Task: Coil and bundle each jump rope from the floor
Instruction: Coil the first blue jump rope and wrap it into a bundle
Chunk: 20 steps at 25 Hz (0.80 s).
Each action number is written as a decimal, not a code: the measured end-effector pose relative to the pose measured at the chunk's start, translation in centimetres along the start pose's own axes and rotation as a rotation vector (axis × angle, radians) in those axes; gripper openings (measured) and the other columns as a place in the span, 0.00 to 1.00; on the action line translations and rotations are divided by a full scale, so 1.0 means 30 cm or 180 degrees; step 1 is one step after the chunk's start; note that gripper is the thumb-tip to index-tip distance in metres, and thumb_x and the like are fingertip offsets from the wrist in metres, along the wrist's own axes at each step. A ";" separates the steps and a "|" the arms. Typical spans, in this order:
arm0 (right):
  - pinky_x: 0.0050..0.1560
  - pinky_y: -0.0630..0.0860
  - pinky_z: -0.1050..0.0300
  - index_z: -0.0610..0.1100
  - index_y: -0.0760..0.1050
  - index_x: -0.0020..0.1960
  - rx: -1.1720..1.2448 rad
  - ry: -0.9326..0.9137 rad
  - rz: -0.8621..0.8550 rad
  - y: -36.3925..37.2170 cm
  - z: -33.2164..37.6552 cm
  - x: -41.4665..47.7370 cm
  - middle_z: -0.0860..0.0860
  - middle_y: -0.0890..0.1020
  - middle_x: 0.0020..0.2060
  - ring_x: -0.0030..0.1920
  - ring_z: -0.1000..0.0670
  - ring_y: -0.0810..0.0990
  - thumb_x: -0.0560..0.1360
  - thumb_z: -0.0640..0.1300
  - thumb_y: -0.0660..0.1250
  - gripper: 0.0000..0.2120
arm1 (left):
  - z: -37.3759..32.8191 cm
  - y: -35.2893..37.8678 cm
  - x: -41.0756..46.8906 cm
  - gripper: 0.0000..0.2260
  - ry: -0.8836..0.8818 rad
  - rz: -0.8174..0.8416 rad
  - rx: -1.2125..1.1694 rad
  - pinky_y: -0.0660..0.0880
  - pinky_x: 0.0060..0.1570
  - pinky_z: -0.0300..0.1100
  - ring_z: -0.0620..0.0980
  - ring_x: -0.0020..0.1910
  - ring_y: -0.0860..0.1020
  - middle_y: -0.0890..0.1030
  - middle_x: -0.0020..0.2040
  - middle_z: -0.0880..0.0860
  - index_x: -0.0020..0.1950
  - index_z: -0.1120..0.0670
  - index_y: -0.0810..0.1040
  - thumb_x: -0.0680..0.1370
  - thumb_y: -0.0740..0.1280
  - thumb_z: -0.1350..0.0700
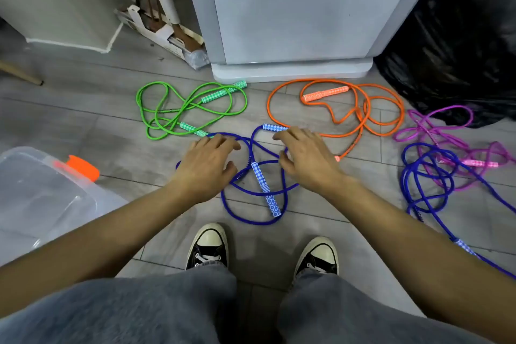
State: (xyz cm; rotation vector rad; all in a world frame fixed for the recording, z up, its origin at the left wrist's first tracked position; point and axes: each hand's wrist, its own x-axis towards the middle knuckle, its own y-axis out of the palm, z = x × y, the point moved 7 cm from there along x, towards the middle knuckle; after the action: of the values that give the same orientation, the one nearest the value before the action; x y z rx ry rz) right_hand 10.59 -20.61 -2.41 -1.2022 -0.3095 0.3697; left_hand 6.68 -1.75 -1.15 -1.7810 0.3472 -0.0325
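Grey-jeaned knees (139, 310), then left hand (208, 165) and right hand (304, 156), each grip wide and empty, hover over a tangled blue cord jump rope (251, 222), its crosswise patterned handle (272, 127) just beyond the right hand.

We see soft, even indoor light, with faint shadows beside our shoes (208, 246). Wide-angle distortion bends the edges; the bin (42, 198) at left looks slightly blurred.
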 end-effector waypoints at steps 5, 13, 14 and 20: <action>0.56 0.69 0.46 0.43 0.76 0.61 -0.0308 -0.0092 0.0745 0.231 0.012 0.009 0.45 0.81 0.54 0.55 0.40 0.78 0.77 0.46 0.62 0.14 | 0.000 0.114 0.028 0.18 0.0038 0.0224 -0.0002 0.70 0.61 0.54 0.57 0.61 0.74 0.76 0.61 0.51 0.67 0.49 0.74 0.77 0.64 0.51; 0.45 0.77 0.49 0.48 0.73 0.46 0.0199 0.0881 0.1560 0.539 -0.078 0.036 0.46 0.83 0.48 0.49 0.41 0.82 0.76 0.56 0.65 0.11 | 0.056 0.129 0.007 0.25 0.0004 0.0308 -0.0095 0.72 0.56 0.53 0.56 0.55 0.76 0.78 0.58 0.51 0.63 0.50 0.76 0.74 0.51 0.43; 0.45 0.78 0.49 0.48 0.74 0.47 0.0275 0.1009 0.1600 0.563 -0.082 0.036 0.46 0.83 0.49 0.49 0.41 0.82 0.74 0.56 0.66 0.11 | 0.061 0.127 0.011 0.24 -0.0011 0.0315 -0.0099 0.72 0.55 0.53 0.56 0.55 0.76 0.78 0.57 0.51 0.63 0.50 0.76 0.74 0.51 0.44; 0.48 0.78 0.47 0.47 0.77 0.51 0.0966 0.1389 0.1437 0.563 -0.086 0.043 0.46 0.83 0.49 0.50 0.42 0.81 0.75 0.51 0.68 0.09 | 0.067 0.101 -0.008 0.18 -0.0006 0.0338 -0.0107 0.72 0.55 0.52 0.56 0.54 0.76 0.78 0.57 0.51 0.63 0.50 0.76 0.75 0.58 0.49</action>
State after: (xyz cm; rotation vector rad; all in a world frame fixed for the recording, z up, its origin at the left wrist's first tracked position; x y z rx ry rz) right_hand 10.94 -16.92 -19.13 -1.0125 0.3920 0.5100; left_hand 6.21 -0.38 -4.48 -1.7933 0.4426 0.0507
